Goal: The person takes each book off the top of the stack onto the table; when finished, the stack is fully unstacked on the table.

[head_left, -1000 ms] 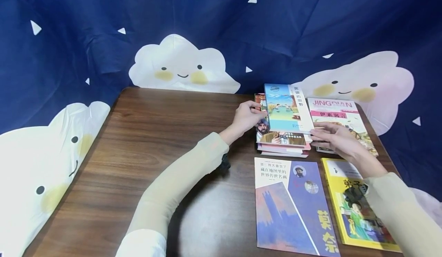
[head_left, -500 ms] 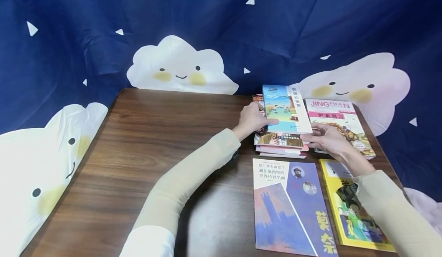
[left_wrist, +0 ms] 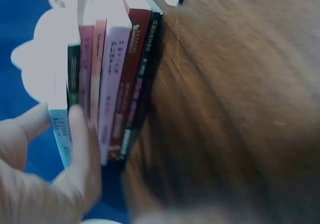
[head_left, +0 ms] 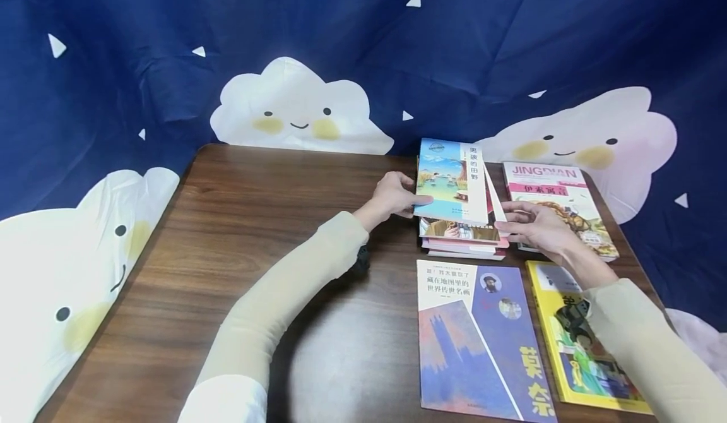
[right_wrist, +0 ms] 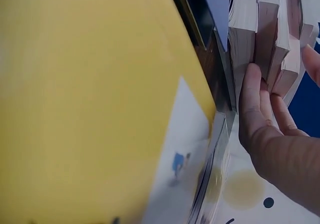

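On the desk (head_left: 284, 205), the book stack (head_left: 462, 246) is sitting with uneven edges — a hard sideways push could be toppling it. The blue-and-white book (head_left: 445, 186) is lying at its top; a slack grip could be letting it slip. Left hand (head_left: 392, 197) is pinching that book's left side; right hand (head_left: 536, 228) is touching the stack's right side — can't tell if gripping. No containers are showing.

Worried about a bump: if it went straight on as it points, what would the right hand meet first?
The right hand would meet the book stack first; its fingertips seem to touch it, though depth is unclear.
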`<state>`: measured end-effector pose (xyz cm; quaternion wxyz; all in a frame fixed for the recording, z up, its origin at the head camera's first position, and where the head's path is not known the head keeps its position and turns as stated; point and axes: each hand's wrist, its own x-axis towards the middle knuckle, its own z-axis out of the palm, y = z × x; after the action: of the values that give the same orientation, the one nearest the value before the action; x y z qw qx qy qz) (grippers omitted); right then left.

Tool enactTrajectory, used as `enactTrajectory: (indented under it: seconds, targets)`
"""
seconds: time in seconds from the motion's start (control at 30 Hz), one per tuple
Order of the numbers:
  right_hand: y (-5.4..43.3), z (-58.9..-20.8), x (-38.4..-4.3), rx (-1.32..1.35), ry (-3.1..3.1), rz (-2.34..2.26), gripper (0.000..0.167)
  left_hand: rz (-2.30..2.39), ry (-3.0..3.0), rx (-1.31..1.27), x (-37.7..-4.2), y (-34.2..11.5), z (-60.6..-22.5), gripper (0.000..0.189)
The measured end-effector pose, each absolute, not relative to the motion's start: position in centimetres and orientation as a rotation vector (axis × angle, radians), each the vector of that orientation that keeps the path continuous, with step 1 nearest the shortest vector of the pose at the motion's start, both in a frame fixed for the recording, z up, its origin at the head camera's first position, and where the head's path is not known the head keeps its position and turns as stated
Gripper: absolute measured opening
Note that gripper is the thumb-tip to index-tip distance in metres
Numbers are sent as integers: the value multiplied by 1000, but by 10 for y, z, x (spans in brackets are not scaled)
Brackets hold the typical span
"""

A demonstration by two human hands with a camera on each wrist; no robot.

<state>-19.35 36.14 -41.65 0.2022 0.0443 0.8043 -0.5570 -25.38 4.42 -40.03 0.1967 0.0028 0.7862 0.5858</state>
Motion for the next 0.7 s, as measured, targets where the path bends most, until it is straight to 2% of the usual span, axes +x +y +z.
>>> enactTrajectory:
  seconds: [0.2,0.5,0.7]
  targets:
    - [363,-419,-196,145,2258,-1534,82,1814,1803,10,-259,11,-410,58]
    - [362,-418,-197,137,2228,-1559,83,2007,1770,-90,-238,-53,-414,52]
    - [361,-417,-196,138,2224,-1559,82,2082,1763,-218,-238,-82,-430,53]
